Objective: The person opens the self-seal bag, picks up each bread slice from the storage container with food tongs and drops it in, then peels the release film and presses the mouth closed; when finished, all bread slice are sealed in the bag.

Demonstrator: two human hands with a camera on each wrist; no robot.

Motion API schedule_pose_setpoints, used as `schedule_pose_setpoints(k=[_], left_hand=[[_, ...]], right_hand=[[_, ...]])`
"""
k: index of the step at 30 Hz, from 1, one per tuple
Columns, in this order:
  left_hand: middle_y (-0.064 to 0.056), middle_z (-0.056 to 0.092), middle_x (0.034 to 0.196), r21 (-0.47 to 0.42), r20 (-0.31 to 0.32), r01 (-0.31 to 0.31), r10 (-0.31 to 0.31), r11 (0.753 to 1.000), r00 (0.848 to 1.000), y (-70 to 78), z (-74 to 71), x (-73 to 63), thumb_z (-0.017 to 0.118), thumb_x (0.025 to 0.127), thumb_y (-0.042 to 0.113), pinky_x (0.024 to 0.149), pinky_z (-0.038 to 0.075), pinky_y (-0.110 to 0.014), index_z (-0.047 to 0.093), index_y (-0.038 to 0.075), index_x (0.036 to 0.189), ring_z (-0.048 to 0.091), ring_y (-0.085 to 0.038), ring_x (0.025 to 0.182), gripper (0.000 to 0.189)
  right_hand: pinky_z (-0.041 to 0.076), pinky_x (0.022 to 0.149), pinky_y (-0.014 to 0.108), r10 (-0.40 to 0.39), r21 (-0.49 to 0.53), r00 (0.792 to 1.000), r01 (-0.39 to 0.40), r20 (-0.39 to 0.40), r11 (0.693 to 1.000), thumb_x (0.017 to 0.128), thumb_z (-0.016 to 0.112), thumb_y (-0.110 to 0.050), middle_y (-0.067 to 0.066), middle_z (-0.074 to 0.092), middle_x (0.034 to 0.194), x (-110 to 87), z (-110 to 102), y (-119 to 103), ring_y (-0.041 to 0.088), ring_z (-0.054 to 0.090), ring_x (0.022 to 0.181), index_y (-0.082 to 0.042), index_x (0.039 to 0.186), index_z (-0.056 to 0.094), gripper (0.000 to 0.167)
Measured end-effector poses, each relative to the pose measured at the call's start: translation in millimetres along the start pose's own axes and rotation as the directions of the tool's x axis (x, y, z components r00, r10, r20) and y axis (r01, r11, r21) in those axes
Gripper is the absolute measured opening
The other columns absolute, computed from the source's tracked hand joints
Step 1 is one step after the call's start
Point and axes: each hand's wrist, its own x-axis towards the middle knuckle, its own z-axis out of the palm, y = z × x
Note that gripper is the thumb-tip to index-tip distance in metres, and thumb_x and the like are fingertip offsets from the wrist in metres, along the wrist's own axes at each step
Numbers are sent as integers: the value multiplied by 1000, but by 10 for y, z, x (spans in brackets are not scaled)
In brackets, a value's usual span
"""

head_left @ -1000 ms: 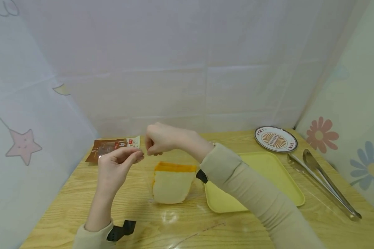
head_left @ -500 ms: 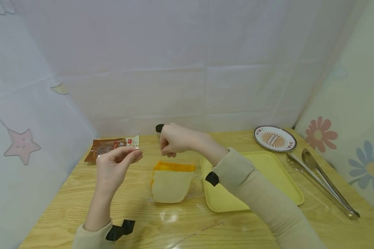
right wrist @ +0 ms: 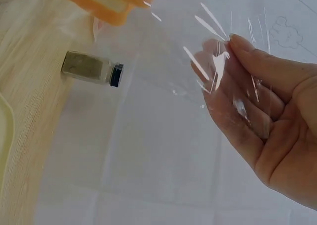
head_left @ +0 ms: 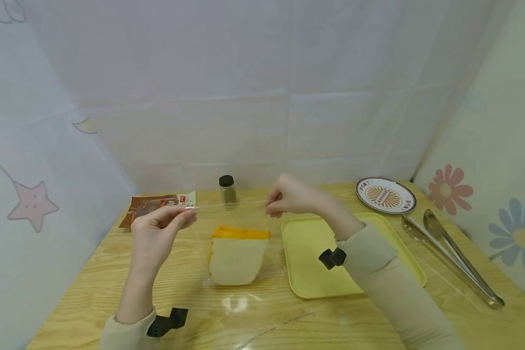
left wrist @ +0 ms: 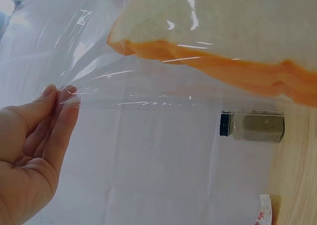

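Note:
Sliced bread (head_left: 237, 261) with an orange-brown crust stands inside a clear plastic bag (left wrist: 153, 88) on the table. My left hand (head_left: 155, 236) pinches one end of the bag's upper edge between thumb and fingers. The other end of that edge is pinched by my right hand (head_left: 293, 195), and the film stretches taut between the two hands above the bread. In the right wrist view, loose film (right wrist: 220, 69) lies over the fingers of the right hand. The bag's outline is hard to see in the head view.
A black-capped glass jar (head_left: 228, 190) stands behind the bread. At the back left lies a brown food packet (head_left: 146, 206). To the right are a yellow tray (head_left: 319, 257), a round patterned plate (head_left: 386, 195) and metal tongs (head_left: 455, 257).
My right hand has moved to the right, away from the left hand, drawing out the bag's edge between them. The jar behind it has come into sight. My left hand has hardly moved.

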Motion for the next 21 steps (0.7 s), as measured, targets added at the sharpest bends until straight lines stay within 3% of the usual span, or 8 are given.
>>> schedule_pose_setpoints(k=[6,12,17,21], left_hand=[[14,70,79,8,-2,22,-22,1000,1000,-5,-9,-7,66,83,-5,66,57,-22,72,-6,90,70,-5,70,9],[16,70,80,3,6,-11,11,1000,1000,-34,-23,-1,66,83,-6,66,57,-22,71,-8,91,70,-3,70,10],[17,70,79,21,-8,-7,7,1000,1000,-35,-32,5,67,83,-4,66,57,-21,72,-7,90,69,-3,70,9],[17,70,80,-3,-8,-22,22,1000,1000,-28,-49,14,66,84,-4,68,57,-21,70,-10,92,70,-3,71,11]], right_hand=[[58,67,30,48,54,997,-44,-60,998,88,65,-5,12,72,79,-159,-10,117,17,68,69,-1,87,74,10],[58,68,31,121,125,980,-101,-159,987,89,64,-9,10,73,83,-300,42,202,15,68,72,-3,90,74,11],[57,68,27,181,222,945,-122,-272,967,89,66,-15,10,73,87,-378,124,255,12,68,74,-7,94,74,13],[58,70,30,209,366,904,-63,-374,928,89,66,-14,12,73,87,-418,198,290,14,69,75,-3,96,73,15]])
